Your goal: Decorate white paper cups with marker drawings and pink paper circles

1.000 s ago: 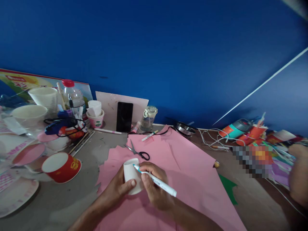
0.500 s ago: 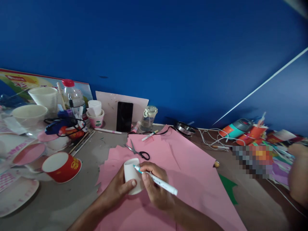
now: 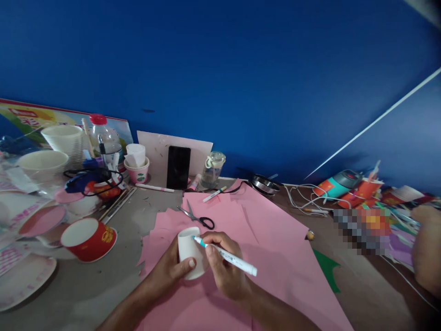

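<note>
A white paper cup (image 3: 189, 257) is held tilted over the pink paper sheets (image 3: 275, 257), with my left hand (image 3: 172, 264) closed around its left side and the thumb on its front. My right hand (image 3: 225, 266) pinches a white marker (image 3: 237, 263) like a pen. The marker's teal tip meets the cup's side just below the rim; any mark under it is too small to make out. Just beyond the cup, scissors (image 3: 198, 217) with black handles lie on the pink paper. Farther back on the sheets rests another marker (image 3: 214, 195).
To the left stand a red paper bowl (image 3: 91, 243), stacked white cups (image 3: 67, 142) and a red-capped bottle (image 3: 103, 138). A black phone (image 3: 178, 168) and a lidded glass jar (image 3: 212, 170) are at the back. Another person's arm (image 3: 427, 248) shows at the right, near white cables (image 3: 303, 202).
The back end of the marker has swung slightly up and to the right, with my right hand shifting a little. The cup and my left hand have hardly moved.
</note>
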{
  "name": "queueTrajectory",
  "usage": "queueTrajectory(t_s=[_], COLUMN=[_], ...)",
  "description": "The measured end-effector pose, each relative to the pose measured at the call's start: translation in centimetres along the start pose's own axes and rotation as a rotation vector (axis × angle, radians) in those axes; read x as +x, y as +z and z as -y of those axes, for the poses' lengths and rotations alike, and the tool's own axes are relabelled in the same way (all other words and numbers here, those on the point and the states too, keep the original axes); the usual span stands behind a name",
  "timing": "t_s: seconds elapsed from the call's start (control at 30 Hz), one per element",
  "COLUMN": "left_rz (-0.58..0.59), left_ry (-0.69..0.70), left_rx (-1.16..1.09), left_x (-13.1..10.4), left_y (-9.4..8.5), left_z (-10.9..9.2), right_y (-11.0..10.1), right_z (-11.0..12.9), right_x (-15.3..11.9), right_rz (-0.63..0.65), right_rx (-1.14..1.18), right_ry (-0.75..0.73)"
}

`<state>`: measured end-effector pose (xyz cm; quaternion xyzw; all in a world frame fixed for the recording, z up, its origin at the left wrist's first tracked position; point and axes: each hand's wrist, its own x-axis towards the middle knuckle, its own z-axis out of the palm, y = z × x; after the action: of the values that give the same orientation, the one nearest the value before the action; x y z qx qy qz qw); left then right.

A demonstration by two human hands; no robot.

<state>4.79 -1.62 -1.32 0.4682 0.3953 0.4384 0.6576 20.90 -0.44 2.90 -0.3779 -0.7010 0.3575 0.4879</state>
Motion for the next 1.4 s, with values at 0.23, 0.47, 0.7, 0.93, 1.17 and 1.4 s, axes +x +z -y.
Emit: queueTrajectory(t_s=[0.23,0.47,0.7,0.93,1.17,1.4], left_rz=[0.001,-0.009,0.001,-0.003,-0.001,0.006], left_ry=[0.003,-0.029,-0.061,-0.082,-0.089,-0.107], left_rx=[0.028,0.000,-0.064,-0.144,-0.198,-0.230], left_x=[0.1,-0.1,-0.1,-0.2,-0.5,-0.3], left_y=[-0.1,-0.1,-0.3,-0.6,-0.8,-0.7], left_z=[-0.1,-0.2,-0.1,0.5,0.8,0.6], right_y=[0.0,-0.1,-0.2,-0.2,-0.3,-0.4], right_z=[0.2,0.1,-0.2,-0.2,-0.2,0.0], right_x=[0.2,0.3,0.6,0.7,1.1,1.1], right_rz=[-0.014,-0.053,-0.068,-0.073,-0.085,-0.090], right_rx=[-0.014,-0.029,0.006,0.025,0.049,0.022], right_ry=[-0.016,0.000,0.038,0.064,0.075,0.077])
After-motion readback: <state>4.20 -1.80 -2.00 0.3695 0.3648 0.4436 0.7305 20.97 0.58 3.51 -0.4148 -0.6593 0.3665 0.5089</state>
